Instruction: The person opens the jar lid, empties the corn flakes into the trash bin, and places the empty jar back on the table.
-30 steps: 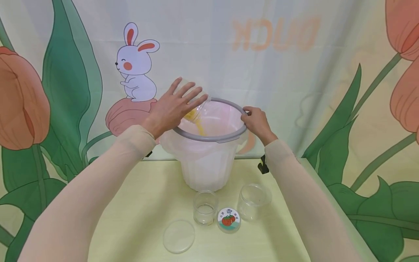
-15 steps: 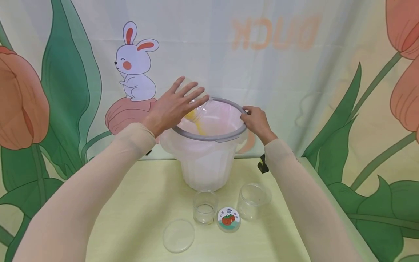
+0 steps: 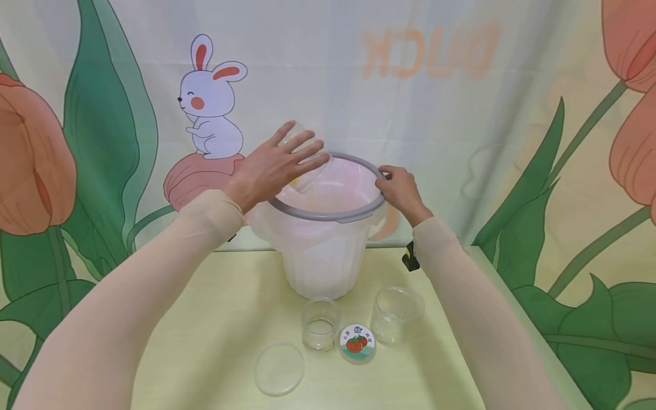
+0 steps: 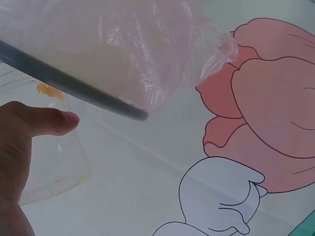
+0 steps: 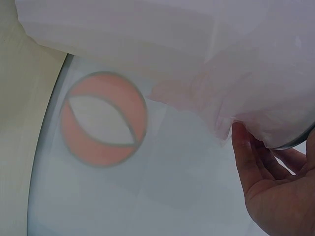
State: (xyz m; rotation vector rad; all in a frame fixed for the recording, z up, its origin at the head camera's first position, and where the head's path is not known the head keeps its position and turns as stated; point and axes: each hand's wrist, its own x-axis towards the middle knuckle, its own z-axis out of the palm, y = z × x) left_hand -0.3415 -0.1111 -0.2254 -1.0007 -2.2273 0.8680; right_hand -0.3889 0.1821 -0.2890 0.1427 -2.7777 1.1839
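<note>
A white bin [image 3: 320, 262] with a grey rim [image 3: 328, 217] and a thin plastic liner [image 3: 338, 191] stands at the back of the yellow table. My left hand [image 3: 279, 162] grips a clear jar [image 3: 310, 175], tipped mouth-down over the bin's left edge. Only a trace of yellow shows inside it. In the left wrist view my thumb [image 4: 47, 120] lies on the jar [image 4: 49, 167] beside the rim [image 4: 74, 84]. My right hand [image 3: 397, 187] grips the rim's right side. Its fingers [image 5: 251, 162] curl under the liner [image 5: 197, 54] in the right wrist view.
In front of the bin stand a small clear jar [image 3: 320, 324] and a wider clear jar [image 3: 397, 315]. A lid with a tomato picture [image 3: 357, 343] and a clear round lid [image 3: 279, 369] lie near them. A black clip [image 3: 409, 259] holds the printed backdrop behind.
The yellow stream that ran from the jar into the bin has stopped, and the jar is nearly drained. Both hands have stayed in about the same place.
</note>
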